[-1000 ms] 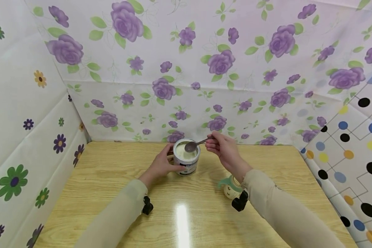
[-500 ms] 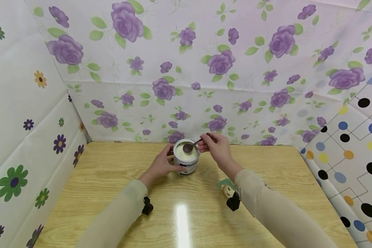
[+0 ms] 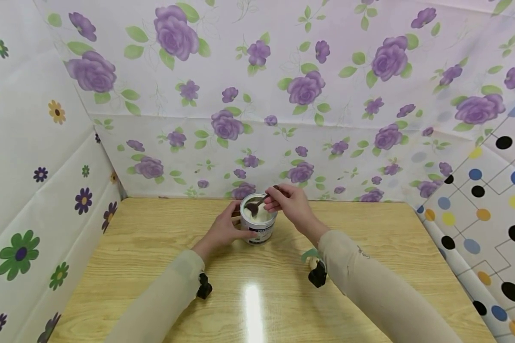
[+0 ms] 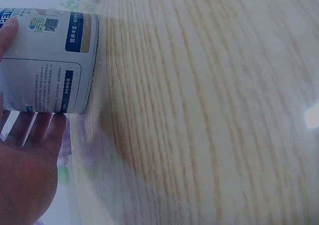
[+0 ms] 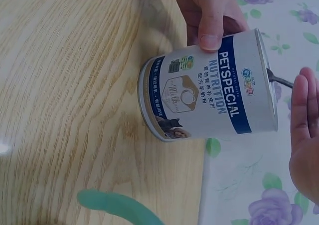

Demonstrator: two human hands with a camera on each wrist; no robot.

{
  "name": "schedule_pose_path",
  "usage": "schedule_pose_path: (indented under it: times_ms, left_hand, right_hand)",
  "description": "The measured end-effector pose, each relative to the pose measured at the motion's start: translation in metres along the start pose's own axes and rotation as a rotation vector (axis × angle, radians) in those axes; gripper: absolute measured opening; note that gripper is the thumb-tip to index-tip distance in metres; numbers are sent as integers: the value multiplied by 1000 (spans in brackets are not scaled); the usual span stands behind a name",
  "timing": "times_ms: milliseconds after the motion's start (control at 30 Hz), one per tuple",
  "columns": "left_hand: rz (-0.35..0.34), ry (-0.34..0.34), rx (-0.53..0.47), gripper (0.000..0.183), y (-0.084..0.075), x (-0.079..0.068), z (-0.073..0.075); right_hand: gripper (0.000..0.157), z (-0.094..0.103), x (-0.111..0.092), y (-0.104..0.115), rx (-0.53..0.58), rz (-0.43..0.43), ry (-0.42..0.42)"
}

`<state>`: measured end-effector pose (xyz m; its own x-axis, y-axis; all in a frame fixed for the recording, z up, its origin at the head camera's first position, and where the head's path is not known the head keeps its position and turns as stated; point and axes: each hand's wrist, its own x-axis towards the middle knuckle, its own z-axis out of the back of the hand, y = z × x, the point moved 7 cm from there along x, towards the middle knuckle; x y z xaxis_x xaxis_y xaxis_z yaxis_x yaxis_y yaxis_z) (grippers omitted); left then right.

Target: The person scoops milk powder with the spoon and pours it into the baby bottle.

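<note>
A white and blue can (image 3: pixel 261 232) of pet milk powder stands upright and uncovered on the table, with pale powder (image 3: pixel 264 216) inside. My left hand (image 3: pixel 223 229) grips it from the left, thumb on the front and fingers round the far side. In the right wrist view the label (image 5: pixel 199 90) reads PETSPECIAL NUTRITION. My right hand (image 3: pixel 293 206) pinches the handle of a dark spoon (image 3: pixel 252 208) above the can's right rim. The spoon's bowl is down inside the can, at the powder. In the left wrist view, the can (image 4: pixel 47 60) fills the upper left corner.
A cream-coloured container with a green part (image 3: pixel 311 255) stands near my right forearm, mostly hidden behind the wrist camera (image 3: pixel 317 275). The wooden table (image 3: pixel 163 238) meets a flowered cloth wall (image 3: pixel 223 157) just behind the can. Patterned cloth also hangs on both sides.
My right hand has moved left and the spoon has gone from above the powder down into the can, its bowl tilting. My left hand and the can stay in place.
</note>
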<state>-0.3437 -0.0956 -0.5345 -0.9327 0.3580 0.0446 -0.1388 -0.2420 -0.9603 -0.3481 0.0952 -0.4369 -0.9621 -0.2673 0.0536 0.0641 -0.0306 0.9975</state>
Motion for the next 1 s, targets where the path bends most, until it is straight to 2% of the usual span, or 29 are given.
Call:
schedule_pose_path:
  times_ms: [367,567,700,867,1000]
  left_hand:
    - [7,0,-6,93,1,0,-1]
    - [18,-1,-5,96,1,0,0]
    - [28,-2,-4,96,1,-1,0]
    - [25,-2,-6,96,-1,-1,0]
    - [18,-3,0,96,-1,-2,1]
  right_hand:
    - [35,-2,-6,-5,-73,-15,141]
    - [38,2,-8,-11,-49,-46,168]
    - [39,7,-8,-16,13,-91,125]
    - [41,19,-8,-26,129,-168,4]
    - [36,26,-9,-33,244,-216,-82]
